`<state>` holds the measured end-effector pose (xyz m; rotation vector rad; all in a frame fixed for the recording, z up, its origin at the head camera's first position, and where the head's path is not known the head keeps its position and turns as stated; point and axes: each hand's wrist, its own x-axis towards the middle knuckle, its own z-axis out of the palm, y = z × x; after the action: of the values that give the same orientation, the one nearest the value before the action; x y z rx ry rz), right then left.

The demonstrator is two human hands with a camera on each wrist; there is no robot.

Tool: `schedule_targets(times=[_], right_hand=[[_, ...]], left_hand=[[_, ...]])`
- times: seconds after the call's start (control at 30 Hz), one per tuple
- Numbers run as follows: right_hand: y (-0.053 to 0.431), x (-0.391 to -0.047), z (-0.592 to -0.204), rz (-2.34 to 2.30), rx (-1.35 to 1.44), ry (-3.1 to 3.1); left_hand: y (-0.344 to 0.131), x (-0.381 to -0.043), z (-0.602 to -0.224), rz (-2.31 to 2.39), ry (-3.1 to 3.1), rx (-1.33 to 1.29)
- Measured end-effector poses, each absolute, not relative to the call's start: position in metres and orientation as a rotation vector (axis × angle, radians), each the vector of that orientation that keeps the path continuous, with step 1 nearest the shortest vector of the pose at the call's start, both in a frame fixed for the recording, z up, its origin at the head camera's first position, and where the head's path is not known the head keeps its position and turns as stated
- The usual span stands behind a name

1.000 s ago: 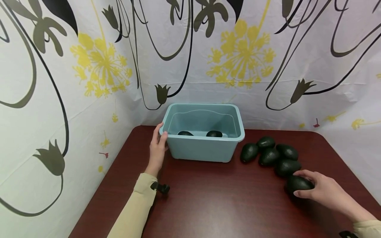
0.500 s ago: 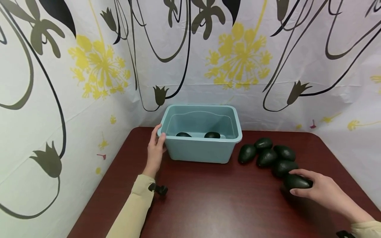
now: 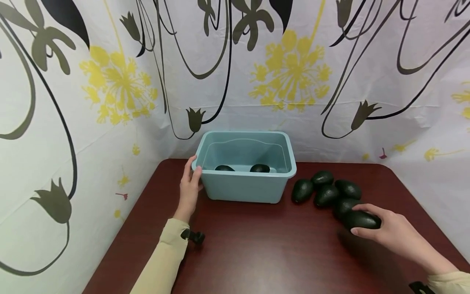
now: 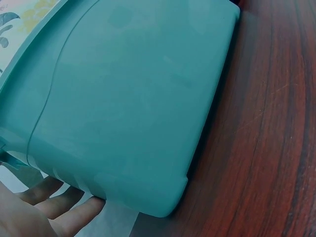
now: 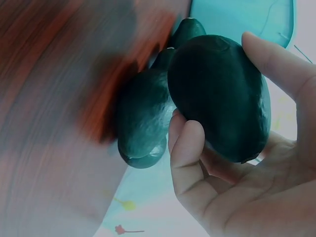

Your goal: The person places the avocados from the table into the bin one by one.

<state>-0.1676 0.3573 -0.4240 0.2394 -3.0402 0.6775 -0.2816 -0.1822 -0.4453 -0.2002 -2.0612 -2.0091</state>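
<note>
In the head view my right hand grips a dark green avocado between thumb and fingers, with its shadow on the table below. The right wrist view shows the avocado held lengthwise, thumb on one side, fingertips on the other. Just beyond it several more avocados lie in a cluster. At the left corner of a light blue plastic bin my left hand holds the rim, fingers against the wall in the left wrist view. Two avocados show inside, partly hidden by the front wall.
The dark red wood-grain table has rounded far corners. A white cloth with yellow and grey flower patterns hangs behind and to the left, close behind the bin.
My right hand has raised its avocado and moved it slightly forward, overlapping the nearest one in the cluster. My left hand stays on the bin. The head view has shifted slightly.
</note>
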Motion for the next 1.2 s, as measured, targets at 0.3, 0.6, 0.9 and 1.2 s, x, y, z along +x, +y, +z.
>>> schedule_targets(times=[0.3, 0.6, 0.9, 1.2], right_hand=[[0.352, -0.169, -0.416, 0.672, 0.256, -3.007], [0.343, -0.167, -0.405, 0.692, 0.284, -2.979], [0.333, -0.167, -0.399, 0.689, 0.306, -2.918], [0.326, -0.169, -0.391, 0.699, 0.349, -2.832]], left_hand=[[-0.181, -0.28, -0.445, -2.013, -2.059, -0.203], [-0.182, -0.281, -0.446, -1.994, -2.068, -0.21], [-0.182, -0.282, -0.448, -1.988, -2.075, -0.208], [-0.184, -0.29, -0.456, -1.995, -2.076, -0.199]])
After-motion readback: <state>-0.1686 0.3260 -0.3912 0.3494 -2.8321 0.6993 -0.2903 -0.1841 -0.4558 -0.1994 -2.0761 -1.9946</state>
